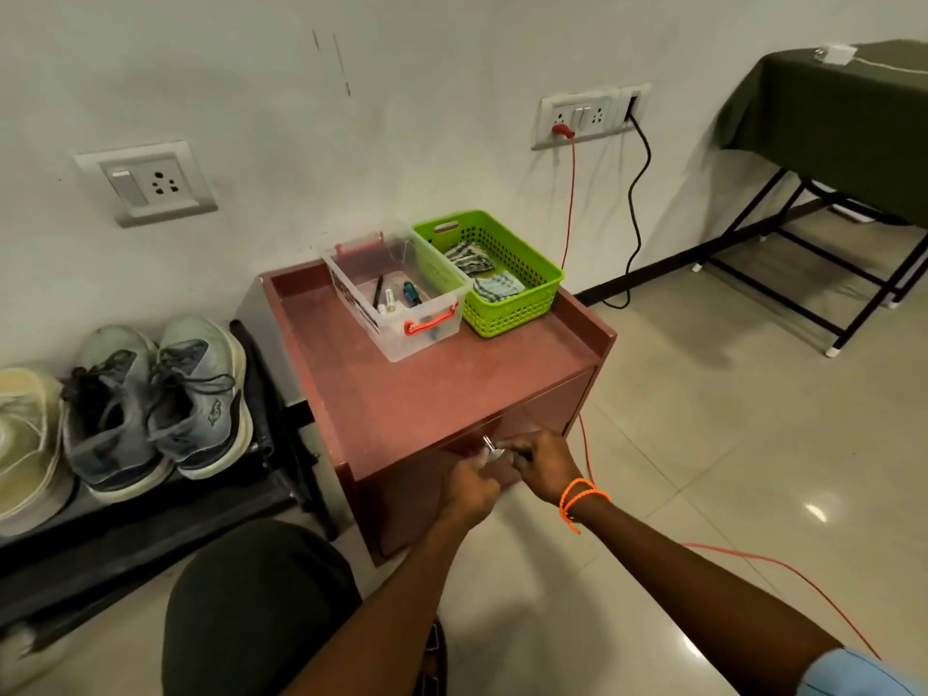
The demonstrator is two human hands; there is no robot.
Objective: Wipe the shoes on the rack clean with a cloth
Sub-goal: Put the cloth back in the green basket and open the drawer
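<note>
Working at the drawer front of the reddish-brown cabinet [401, 394], both hands are occupied with a small metal key or lock fitting [491, 450]. The left hand [469, 487] has its fingers curled near the fitting; whether it actually grips it cannot be told. The right hand [545, 464], wearing an orange wrist thread [577, 499], pinches close beside it. No cloth is held. Checked cloths [482, 273] lie in the green basket [522, 298] on the cabinet top, beside a clear plastic box [396, 293]. The grey sneakers [155, 399] and a cream shoe [25, 434] sit on the black rack [150, 535], well apart from both hands.

Judgement: wiping has not begun; the step in hand is preparatory. The next move calls for taking a cloth, then turning to the rack.
</note>
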